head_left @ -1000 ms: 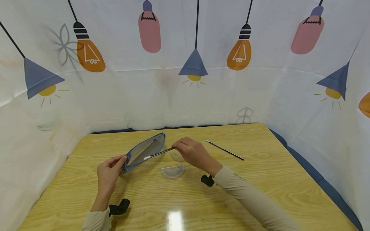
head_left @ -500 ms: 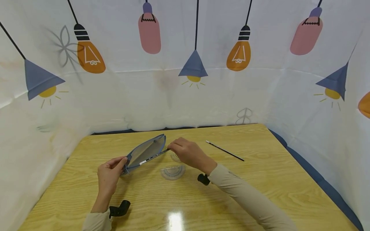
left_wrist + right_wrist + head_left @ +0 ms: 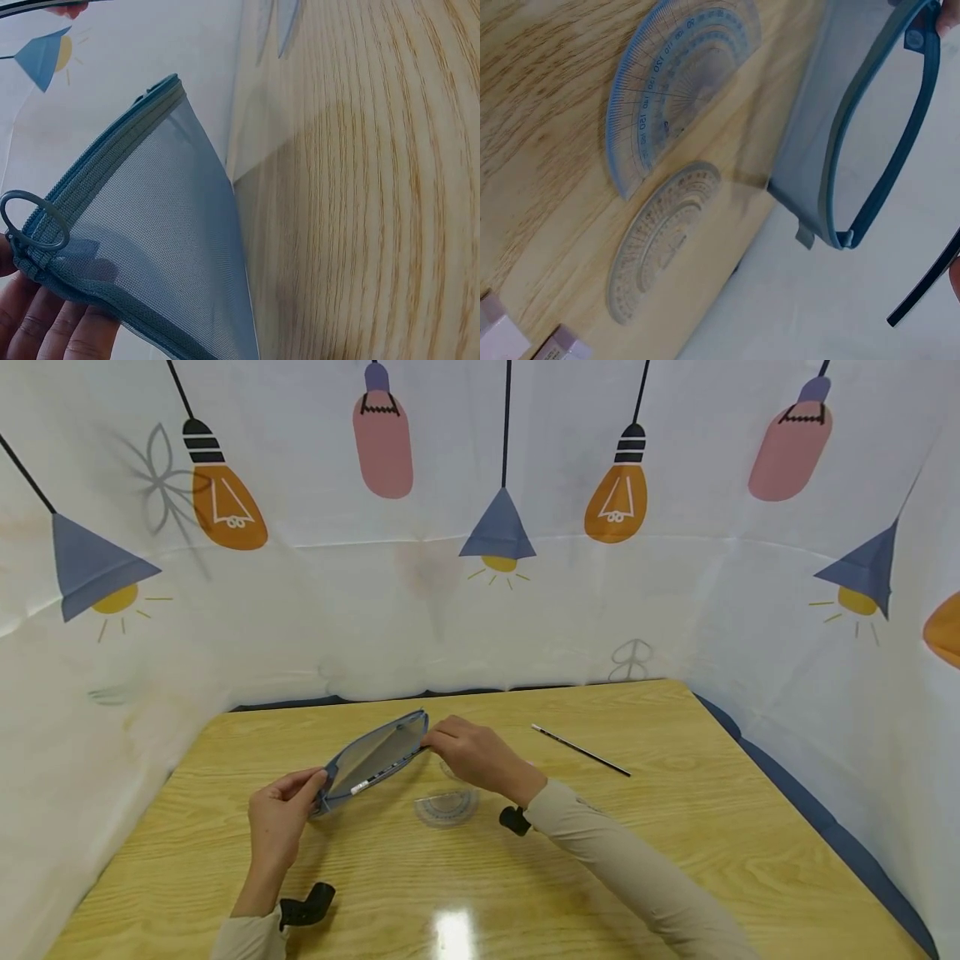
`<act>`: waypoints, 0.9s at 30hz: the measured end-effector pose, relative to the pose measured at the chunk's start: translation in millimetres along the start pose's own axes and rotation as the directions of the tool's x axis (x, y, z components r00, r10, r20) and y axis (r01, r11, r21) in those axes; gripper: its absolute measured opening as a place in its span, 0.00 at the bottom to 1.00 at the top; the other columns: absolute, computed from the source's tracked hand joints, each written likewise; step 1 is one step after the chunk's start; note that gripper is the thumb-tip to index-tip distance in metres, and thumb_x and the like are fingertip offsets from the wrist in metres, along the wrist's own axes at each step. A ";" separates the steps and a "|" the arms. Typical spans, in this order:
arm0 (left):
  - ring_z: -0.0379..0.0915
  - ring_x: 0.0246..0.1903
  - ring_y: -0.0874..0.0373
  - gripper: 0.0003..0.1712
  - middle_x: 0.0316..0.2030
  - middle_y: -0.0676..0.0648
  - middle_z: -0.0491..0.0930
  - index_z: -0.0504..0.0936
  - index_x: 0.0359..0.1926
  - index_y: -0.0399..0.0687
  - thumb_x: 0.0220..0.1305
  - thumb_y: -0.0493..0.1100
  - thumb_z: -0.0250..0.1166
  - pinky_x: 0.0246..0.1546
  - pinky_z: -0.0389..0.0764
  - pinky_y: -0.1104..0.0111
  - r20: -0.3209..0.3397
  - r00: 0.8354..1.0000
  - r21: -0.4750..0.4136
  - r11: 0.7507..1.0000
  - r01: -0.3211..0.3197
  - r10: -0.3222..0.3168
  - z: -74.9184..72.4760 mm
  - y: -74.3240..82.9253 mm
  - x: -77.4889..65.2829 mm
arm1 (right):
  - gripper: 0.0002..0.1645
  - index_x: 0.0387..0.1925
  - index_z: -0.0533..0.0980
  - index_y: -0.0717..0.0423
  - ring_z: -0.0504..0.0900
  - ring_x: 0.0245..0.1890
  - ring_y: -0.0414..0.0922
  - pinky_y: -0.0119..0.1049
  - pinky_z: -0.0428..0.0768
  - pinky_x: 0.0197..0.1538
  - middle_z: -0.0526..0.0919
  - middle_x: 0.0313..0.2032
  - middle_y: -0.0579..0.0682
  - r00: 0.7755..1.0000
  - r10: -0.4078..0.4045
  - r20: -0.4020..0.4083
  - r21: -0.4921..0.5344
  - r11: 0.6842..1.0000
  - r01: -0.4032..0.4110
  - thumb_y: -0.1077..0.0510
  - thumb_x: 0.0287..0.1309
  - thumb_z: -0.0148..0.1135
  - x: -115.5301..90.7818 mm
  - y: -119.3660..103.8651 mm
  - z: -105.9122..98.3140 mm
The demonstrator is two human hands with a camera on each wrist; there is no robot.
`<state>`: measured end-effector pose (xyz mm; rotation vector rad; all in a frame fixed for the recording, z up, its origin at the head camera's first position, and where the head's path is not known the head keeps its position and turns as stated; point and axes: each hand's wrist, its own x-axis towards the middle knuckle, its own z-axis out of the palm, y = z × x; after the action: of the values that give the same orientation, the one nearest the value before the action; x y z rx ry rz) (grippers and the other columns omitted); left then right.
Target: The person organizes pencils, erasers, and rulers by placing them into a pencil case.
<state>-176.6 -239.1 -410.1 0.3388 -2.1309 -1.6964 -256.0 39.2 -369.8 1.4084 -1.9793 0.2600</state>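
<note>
In the head view my left hand (image 3: 276, 817) pinches the near left end of a blue-grey mesh zip pouch (image 3: 372, 753), held tilted above the table with its mouth gaping. My right hand (image 3: 480, 758) pinches a dark pencil (image 3: 384, 773) near the pouch's far right corner. The pencil's white end lies toward the left hand, along the pouch mouth. From the left wrist, the zip pull ring (image 3: 34, 219) shows beside my fingers. The right wrist view shows the pencil's dark end (image 3: 922, 281) at a fingertip, outside the pouch opening (image 3: 844, 142).
Another dark pencil (image 3: 581, 750) with a white end lies on the wooden table (image 3: 600, 860) at right. A clear protractor (image 3: 446, 807) lies below the right hand; a second protractor (image 3: 664, 240) is close by. Two pale purple blocks (image 3: 502, 330) edge into the right wrist view.
My right hand has moved left toward the pouch, and the pencil has slid further along inside its mouth, white end leading. The left hand keeps its hold on the pouch.
</note>
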 end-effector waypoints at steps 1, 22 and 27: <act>0.79 0.27 0.68 0.19 0.28 0.58 0.84 0.85 0.46 0.31 0.63 0.45 0.68 0.28 0.80 0.74 0.000 1.000 -0.003 1.000 0.001 -0.001 -0.1 0.0 -0.1 | 0.09 0.42 0.81 0.57 0.81 0.41 0.42 0.27 0.78 0.43 0.83 0.39 0.48 1.000 0.000 -0.002 0.007 1.000 0.000 0.65 0.59 0.67 0.8 0.1 1.0; 0.79 0.26 0.67 0.18 0.27 0.57 0.84 0.85 0.46 0.32 0.62 0.44 0.69 0.26 0.79 0.76 0.003 1.000 -0.029 1.000 0.007 -0.006 -0.9 -2.7 1.9 | 0.09 0.43 0.80 0.55 0.80 0.43 0.41 0.28 0.77 0.46 0.82 0.41 0.47 1.000 -0.012 0.020 0.054 0.998 0.011 0.66 0.61 0.64 12.4 3.3 28.0; 0.78 0.26 0.67 0.18 0.26 0.59 0.84 0.85 0.45 0.32 0.63 0.44 0.69 0.25 0.79 0.75 0.016 1.000 -0.028 1.000 -0.001 0.001 -1.7 -2.7 1.9 | 0.11 0.47 0.81 0.56 0.80 0.46 0.42 0.30 0.74 0.54 0.82 0.43 0.48 0.999 -0.019 0.036 0.033 0.999 0.018 0.66 0.63 0.61 17.7 2.0 29.4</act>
<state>-177.7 -242.0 -412.1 0.3171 -2.1160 -1.7321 -273.1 11.2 -380.1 1.4609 -1.9987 0.2619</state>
